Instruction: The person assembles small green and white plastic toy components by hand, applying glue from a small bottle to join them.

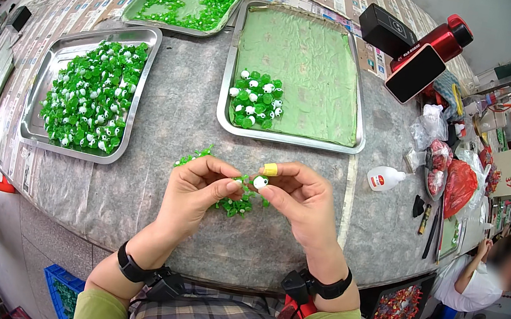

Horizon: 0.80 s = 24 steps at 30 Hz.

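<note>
My left hand (201,188) pinches a small green plastic piece (243,178) between thumb and fingertips. In my right hand (299,196), thumb and index finger close on a small white eyeball piece (260,182) with a dark pupil. The two pieces are close together; whether they touch I cannot tell. Yellow tape (270,169) wraps a right fingertip. Beneath my hands lies a loose pile of green pieces (235,207), partly hidden by the fingers. Just beyond, a metal tray (298,141) lined with green holds a cluster of green-and-white eyeball figures (255,101) in its near left corner.
To the left, another metal tray (142,86) is heaped with similar figures. A far tray (179,29) holds green pieces. On the right are a white bottle (385,179), a phone (416,73), a red flask (442,39), a black box (387,30) and plastic bags (460,189). A person (475,278) sits farther right.
</note>
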Each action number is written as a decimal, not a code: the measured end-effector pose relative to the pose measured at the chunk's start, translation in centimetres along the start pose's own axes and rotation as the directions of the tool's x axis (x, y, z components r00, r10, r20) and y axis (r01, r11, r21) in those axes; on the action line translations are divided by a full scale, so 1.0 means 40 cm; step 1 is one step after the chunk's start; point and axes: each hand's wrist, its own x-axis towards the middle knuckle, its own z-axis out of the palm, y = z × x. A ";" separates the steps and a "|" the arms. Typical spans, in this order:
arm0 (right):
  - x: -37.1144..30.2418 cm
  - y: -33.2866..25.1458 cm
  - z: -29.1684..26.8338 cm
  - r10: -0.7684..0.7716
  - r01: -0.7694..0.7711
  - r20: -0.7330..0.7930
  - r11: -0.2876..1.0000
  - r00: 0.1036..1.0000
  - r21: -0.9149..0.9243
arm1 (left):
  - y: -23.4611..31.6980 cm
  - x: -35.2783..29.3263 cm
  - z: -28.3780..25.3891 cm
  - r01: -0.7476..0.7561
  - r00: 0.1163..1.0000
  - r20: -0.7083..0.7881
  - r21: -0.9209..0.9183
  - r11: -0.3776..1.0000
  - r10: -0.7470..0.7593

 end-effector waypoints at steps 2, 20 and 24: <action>-0.002 -0.006 0.001 -0.001 0.001 0.017 1.000 1.000 -0.014 | 0.000 0.001 0.000 0.002 1.000 0.011 -0.011 1.000 -0.002; -0.002 -0.014 -0.004 0.119 -0.114 0.083 0.992 0.989 -0.062 | 0.021 0.004 0.005 -0.412 0.909 0.203 0.566 0.714 0.364; -0.002 -0.014 -0.017 0.149 -0.130 0.149 0.983 0.977 -0.132 | 0.028 0.007 0.010 -0.534 0.839 0.321 0.644 0.549 0.439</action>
